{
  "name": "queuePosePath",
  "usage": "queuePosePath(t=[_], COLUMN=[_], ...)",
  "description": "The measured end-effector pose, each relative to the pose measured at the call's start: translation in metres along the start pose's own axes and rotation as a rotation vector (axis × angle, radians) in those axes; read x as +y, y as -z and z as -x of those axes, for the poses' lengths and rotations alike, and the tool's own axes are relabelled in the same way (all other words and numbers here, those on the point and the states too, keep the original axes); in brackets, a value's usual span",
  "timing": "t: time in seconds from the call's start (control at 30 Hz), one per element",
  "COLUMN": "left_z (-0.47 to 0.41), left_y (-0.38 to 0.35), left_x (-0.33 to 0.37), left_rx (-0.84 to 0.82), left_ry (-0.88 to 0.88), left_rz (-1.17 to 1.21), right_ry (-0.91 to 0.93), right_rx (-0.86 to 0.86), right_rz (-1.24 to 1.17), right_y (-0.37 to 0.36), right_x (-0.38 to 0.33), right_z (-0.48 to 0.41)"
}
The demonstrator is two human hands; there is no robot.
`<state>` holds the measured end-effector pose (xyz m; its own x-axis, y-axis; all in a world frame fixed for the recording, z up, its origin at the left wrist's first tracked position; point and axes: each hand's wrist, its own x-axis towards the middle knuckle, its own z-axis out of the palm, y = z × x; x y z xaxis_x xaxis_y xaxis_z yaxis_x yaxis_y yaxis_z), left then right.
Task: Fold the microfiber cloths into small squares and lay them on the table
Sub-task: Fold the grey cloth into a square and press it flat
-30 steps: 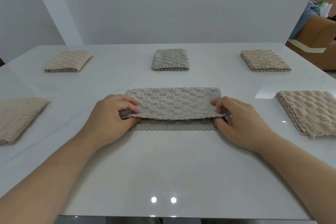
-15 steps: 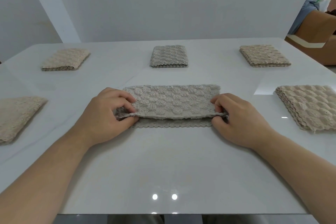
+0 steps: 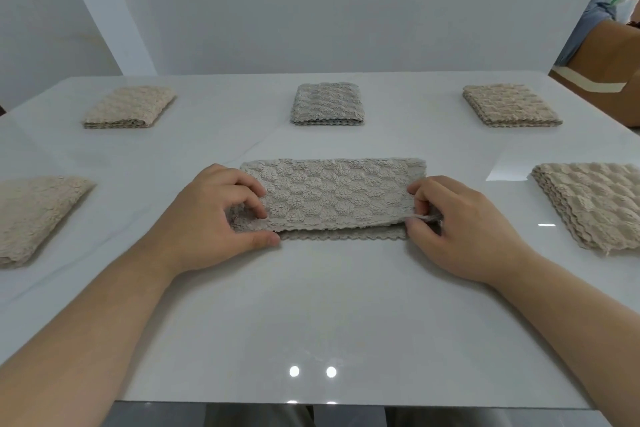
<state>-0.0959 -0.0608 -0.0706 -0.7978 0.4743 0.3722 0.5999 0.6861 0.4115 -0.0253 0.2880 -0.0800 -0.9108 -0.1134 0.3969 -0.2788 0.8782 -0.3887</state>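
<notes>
A grey microfiber cloth (image 3: 334, 196) lies folded into a long strip at the middle of the white table (image 3: 311, 305). Its upper layer is raised slightly above the lower layer's scalloped near edge. My left hand (image 3: 211, 222) pinches the upper layer's left near corner between thumb and fingers. My right hand (image 3: 460, 225) pinches the right near corner the same way. Five folded cloths lie around it: beige at far left (image 3: 130, 107), grey at far centre (image 3: 327, 103), beige at far right (image 3: 509, 106), beige at left (image 3: 31, 215) and beige at right (image 3: 595, 201).
A white wall stands behind the table. A brown sofa (image 3: 609, 59) with clothes on it shows past the table's far right corner. The table's near edge runs along the bottom of the view, with bare surface between my forearms.
Both hands have drawn the upper layer's near edge toward me, so less of the lower layer's scalloped edge shows. The hands keep their pinch on the corners.
</notes>
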Motion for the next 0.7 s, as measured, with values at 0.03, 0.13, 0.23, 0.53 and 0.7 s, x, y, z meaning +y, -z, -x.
queuePosePath(t=[0.03,0.13,0.23,0.53,0.7], left_z=[0.000,-0.001,-0.002,-0.010,-0.062], left_y=[-0.001,-0.003,-0.005,-0.005,-0.022], left_x=[0.000,0.001,0.000,0.014,0.066], left_rx=[0.002,0.045,0.100,0.115,0.044], left_ry=[-0.001,-0.022,-0.010,0.053,0.113], left_rz=[-0.011,-0.065,-0.115,-0.248,-0.191], right_ry=[-0.008,-0.020,0.022,-0.113,-0.022], right_rx=[0.010,0.043,0.074,0.091,-0.035], right_rz=[0.009,0.066,0.121,0.181,0.136], right_y=[0.000,-0.002,-0.003,0.005,-0.010], right_x=[-0.001,0.000,0.003,-0.008,-0.044], right_z=[0.000,-0.002,-0.004,-0.014,-0.062])
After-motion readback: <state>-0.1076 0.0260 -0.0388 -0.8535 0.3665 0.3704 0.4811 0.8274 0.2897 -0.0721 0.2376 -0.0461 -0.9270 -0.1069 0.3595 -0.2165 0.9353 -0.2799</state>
